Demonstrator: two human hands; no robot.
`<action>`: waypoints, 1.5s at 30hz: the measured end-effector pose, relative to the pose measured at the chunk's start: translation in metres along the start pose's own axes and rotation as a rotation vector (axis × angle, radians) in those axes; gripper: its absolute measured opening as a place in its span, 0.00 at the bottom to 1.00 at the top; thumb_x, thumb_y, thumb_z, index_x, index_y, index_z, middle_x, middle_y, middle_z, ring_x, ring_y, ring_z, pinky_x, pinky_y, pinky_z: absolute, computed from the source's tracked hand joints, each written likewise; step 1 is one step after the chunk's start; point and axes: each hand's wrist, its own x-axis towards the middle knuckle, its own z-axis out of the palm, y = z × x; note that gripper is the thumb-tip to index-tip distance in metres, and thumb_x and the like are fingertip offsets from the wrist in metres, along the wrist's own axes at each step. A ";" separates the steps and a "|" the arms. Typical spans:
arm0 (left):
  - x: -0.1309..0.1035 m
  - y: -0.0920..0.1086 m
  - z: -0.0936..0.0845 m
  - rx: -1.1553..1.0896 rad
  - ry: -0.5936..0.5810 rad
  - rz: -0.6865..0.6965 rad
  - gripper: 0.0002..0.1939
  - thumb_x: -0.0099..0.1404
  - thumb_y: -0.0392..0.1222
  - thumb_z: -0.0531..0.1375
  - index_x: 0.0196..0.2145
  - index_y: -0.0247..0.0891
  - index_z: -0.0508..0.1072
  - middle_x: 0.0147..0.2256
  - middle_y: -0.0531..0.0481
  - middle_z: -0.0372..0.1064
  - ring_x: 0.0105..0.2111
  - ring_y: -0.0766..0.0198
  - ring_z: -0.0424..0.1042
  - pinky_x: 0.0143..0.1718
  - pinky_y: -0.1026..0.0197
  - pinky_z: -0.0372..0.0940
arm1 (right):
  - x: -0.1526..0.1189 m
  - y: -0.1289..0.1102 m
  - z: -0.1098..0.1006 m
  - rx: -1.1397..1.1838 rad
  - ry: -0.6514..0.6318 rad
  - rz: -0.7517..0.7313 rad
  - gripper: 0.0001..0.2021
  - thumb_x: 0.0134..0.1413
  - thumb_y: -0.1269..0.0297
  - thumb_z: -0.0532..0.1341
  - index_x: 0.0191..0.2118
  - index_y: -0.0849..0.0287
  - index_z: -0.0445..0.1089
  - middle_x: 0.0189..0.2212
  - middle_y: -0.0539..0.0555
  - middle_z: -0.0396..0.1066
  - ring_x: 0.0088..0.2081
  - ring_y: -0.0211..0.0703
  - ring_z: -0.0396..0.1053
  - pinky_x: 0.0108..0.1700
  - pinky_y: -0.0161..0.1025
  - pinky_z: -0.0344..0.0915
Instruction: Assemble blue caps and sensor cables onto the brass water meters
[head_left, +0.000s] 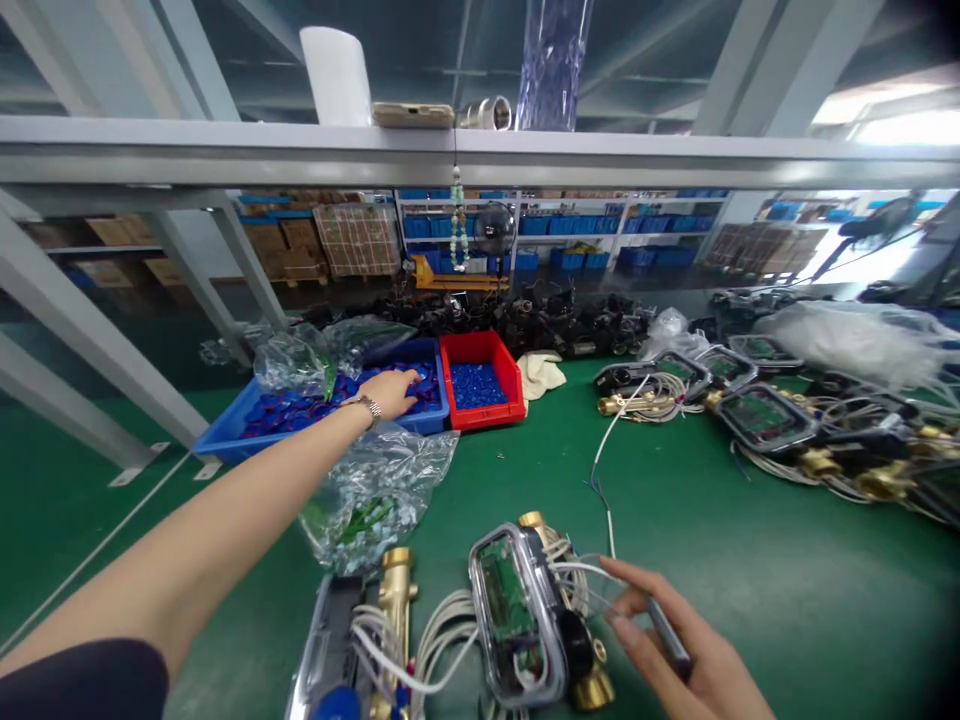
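Note:
My left hand [391,392] reaches over the near right part of a blue bin [225,440], touching the small blue plastic parts [289,412] in it. Its thumb and fingers look apart, the fingertips partly lost among the parts. At the lower right, my right hand [667,630] holds a slim grey tool [667,635] against the palm; its kind is not clear. The thumb and forefinger are close to a white cable [589,568]. Left of that hand lies a water meter [517,620] with a clear cover, green circuit board and brass fittings. A second meter [322,640] with a brass pipe [396,590] lies beside it.
A red bin [517,408] of small blue pieces adjoins the blue bin. A clear plastic bag [382,490] with pale blue parts lies in front. More meters [765,418] and coiled cables line the right. A shelf [637,145] crosses above the green table [540,460].

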 end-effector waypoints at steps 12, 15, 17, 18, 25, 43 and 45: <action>0.035 0.006 0.009 -0.076 0.025 -0.177 0.17 0.68 0.49 0.62 0.48 0.35 0.73 0.44 0.44 0.74 0.44 0.54 0.74 0.48 0.47 0.69 | 0.014 0.043 -0.023 0.078 0.201 0.137 0.24 0.59 0.47 0.62 0.55 0.56 0.73 0.40 0.57 0.73 0.31 0.41 0.71 0.30 0.34 0.67; 0.017 0.030 -0.010 -0.183 0.101 -0.109 0.19 0.64 0.46 0.63 0.51 0.39 0.72 0.40 0.44 0.76 0.42 0.52 0.75 0.47 0.48 0.68 | 0.008 0.043 -0.024 0.123 0.225 0.146 0.23 0.58 0.47 0.63 0.53 0.56 0.74 0.41 0.57 0.72 0.33 0.41 0.70 0.32 0.35 0.66; -0.006 0.058 -0.021 -0.282 0.099 -0.024 0.20 0.64 0.49 0.63 0.52 0.42 0.71 0.41 0.47 0.77 0.41 0.55 0.75 0.46 0.53 0.68 | 0.001 0.038 -0.024 0.154 0.238 0.145 0.22 0.59 0.47 0.63 0.52 0.56 0.74 0.41 0.57 0.72 0.33 0.40 0.68 0.33 0.36 0.65; -0.022 0.076 -0.026 -0.334 0.079 0.023 0.20 0.65 0.52 0.62 0.52 0.44 0.71 0.41 0.49 0.77 0.41 0.58 0.76 0.45 0.56 0.69 | -0.003 0.033 -0.023 0.173 0.240 0.143 0.21 0.59 0.48 0.63 0.51 0.56 0.75 0.40 0.56 0.72 0.33 0.40 0.67 0.34 0.36 0.65; -0.165 0.199 -0.063 -0.828 -0.373 0.429 0.26 0.64 0.47 0.65 0.57 0.46 0.63 0.37 0.54 0.76 0.38 0.62 0.76 0.41 0.59 0.67 | -0.017 -0.015 -0.004 0.393 0.064 0.065 0.18 0.60 0.51 0.64 0.49 0.58 0.74 0.25 0.46 0.61 0.26 0.34 0.57 0.29 0.34 0.57; -0.261 0.241 -0.018 -0.330 0.159 0.368 0.33 0.60 0.52 0.68 0.60 0.49 0.64 0.65 0.47 0.61 0.68 0.44 0.50 0.67 0.32 0.37 | -0.002 -0.014 0.024 0.736 -0.043 0.224 0.23 0.48 0.45 0.71 0.30 0.58 0.63 0.17 0.40 0.56 0.18 0.27 0.45 0.20 0.32 0.40; -0.262 0.245 -0.009 -0.357 0.177 0.335 0.29 0.62 0.52 0.67 0.58 0.49 0.66 0.64 0.46 0.63 0.68 0.44 0.51 0.66 0.31 0.37 | -0.003 -0.015 0.025 0.729 -0.092 0.226 0.23 0.49 0.44 0.70 0.29 0.58 0.63 0.17 0.40 0.55 0.18 0.28 0.45 0.20 0.32 0.41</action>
